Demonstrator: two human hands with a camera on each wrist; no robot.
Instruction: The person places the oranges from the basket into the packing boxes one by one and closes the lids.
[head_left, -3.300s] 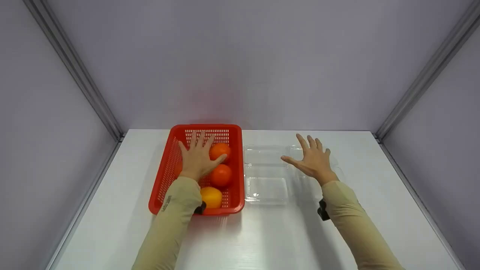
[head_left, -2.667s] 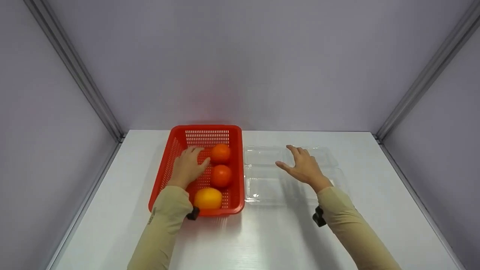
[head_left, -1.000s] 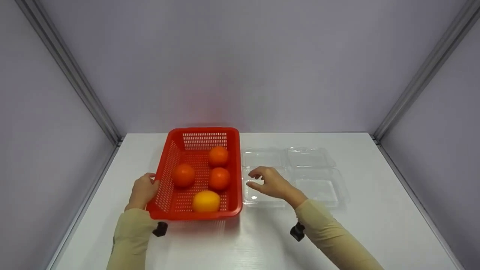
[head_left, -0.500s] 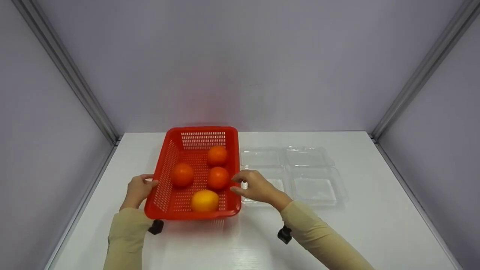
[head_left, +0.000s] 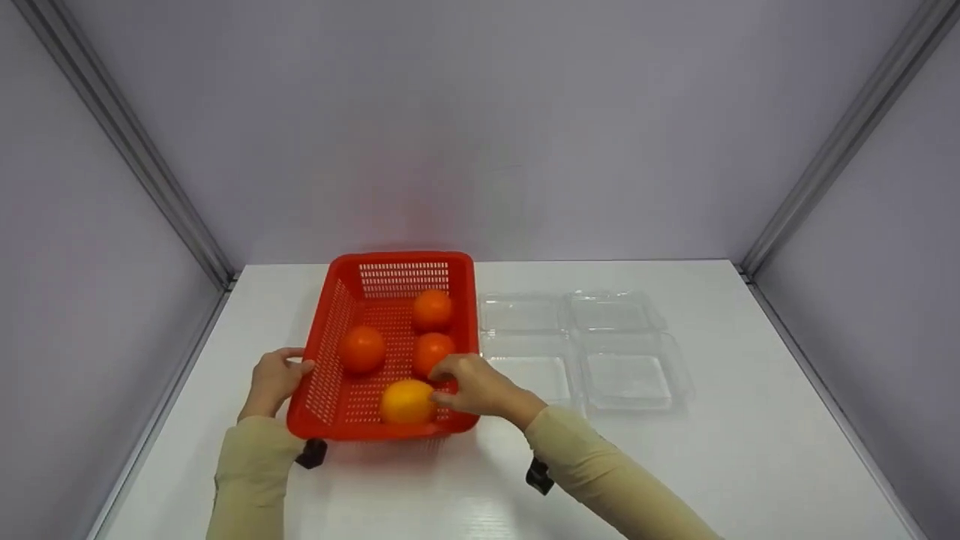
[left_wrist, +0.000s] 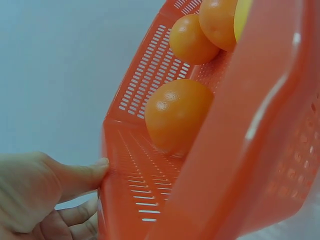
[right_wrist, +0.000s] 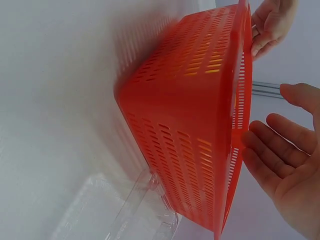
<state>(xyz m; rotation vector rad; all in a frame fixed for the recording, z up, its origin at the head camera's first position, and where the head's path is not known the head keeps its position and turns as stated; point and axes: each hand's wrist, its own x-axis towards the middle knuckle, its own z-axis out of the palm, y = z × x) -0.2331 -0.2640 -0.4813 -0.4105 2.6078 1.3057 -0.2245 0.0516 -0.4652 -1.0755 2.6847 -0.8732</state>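
My empty, part-open right hand (head_left: 480, 384) has come within grasp of the yellow fruit (head_left: 405, 404); left hand (head_left: 271, 381) pinches the basket (head_left: 316, 330) at left.

The worktop (head_left: 765, 450) is white. Pale panels (head_left: 480, 135) bound its rear and sides; grey metal profiles (head_left: 126, 139) line the corners.

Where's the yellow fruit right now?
In the head view, the yellow fruit is inside the red basket, at the end nearest the person, right of centre, beside the right hand.
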